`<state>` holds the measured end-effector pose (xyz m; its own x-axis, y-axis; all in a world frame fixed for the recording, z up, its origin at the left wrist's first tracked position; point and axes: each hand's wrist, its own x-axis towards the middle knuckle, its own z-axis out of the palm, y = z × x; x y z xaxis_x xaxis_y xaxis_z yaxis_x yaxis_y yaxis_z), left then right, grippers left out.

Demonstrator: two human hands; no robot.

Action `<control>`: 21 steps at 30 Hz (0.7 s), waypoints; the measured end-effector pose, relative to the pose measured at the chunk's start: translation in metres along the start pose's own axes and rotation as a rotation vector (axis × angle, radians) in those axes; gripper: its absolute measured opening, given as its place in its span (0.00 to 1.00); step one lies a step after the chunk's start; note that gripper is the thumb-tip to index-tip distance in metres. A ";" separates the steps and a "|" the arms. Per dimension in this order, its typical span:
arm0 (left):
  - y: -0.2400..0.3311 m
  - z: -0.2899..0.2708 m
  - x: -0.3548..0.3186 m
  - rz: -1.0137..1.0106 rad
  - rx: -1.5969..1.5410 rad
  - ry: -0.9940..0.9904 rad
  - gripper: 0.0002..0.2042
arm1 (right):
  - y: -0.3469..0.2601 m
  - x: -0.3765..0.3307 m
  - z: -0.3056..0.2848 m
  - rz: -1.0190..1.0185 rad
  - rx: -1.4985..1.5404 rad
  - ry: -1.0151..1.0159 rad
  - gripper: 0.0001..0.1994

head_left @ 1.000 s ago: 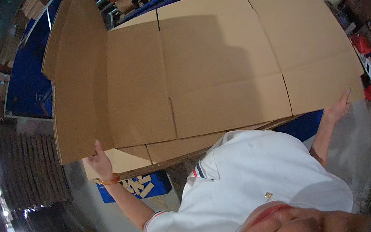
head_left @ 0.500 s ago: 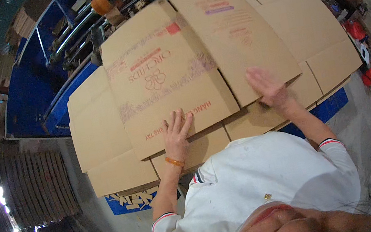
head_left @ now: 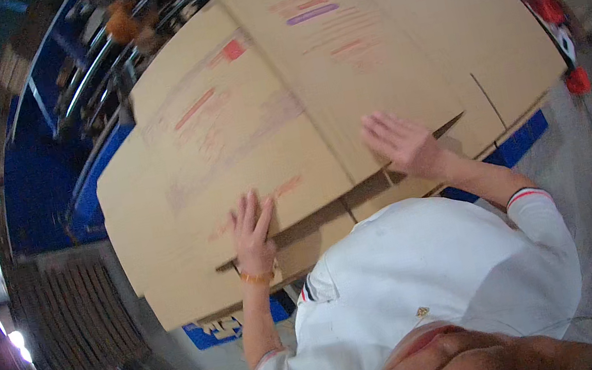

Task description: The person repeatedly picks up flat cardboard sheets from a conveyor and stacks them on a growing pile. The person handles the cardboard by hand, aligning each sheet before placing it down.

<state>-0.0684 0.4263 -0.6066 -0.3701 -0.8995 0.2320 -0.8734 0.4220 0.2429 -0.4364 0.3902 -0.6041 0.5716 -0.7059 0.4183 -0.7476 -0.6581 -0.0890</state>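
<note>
Here the largest thing in view is a flattened corrugated cardboard box, lying printed side up and folded over on itself across a blue work table whose edge shows only at the near right and below the near left corner. Its long axis runs from the person's near left up and away to the far right, so it spreads out ahead of both hands and well beyond them on each side. Faint red and purple printing covers the two upper panels, too blurred to make out.

The near flaps of the sheet poke out beneath the folded panels, right in front of the person's white shirt.

The right hand lies palm down on the near edge of the right panel, fingers spread flat, gripping nothing. The left hand, with an orange wristband, presses flat on the near edge of the left panel, fingers together and pointing away. Both hands rest at the near long edge, about equally close to it, the right one reaching a little farther out.

Red objects sit by the far right corner, too small to identify.
</note>
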 end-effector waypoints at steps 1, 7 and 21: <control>-0.005 -0.008 -0.009 -0.006 0.013 0.029 0.30 | -0.010 -0.002 -0.010 0.012 0.062 -0.037 0.29; -0.054 -0.043 -0.080 -0.238 -0.244 0.422 0.19 | -0.023 -0.007 -0.027 -0.258 0.395 -0.030 0.27; -0.012 -0.050 0.051 -0.387 -0.483 0.749 0.26 | 0.047 -0.001 0.004 0.052 0.588 -0.032 0.22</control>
<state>-0.0606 0.3806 -0.5505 0.3589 -0.7516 0.5534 -0.6065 0.2629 0.7504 -0.4704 0.3589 -0.6124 0.5562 -0.7424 0.3734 -0.4672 -0.6510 -0.5982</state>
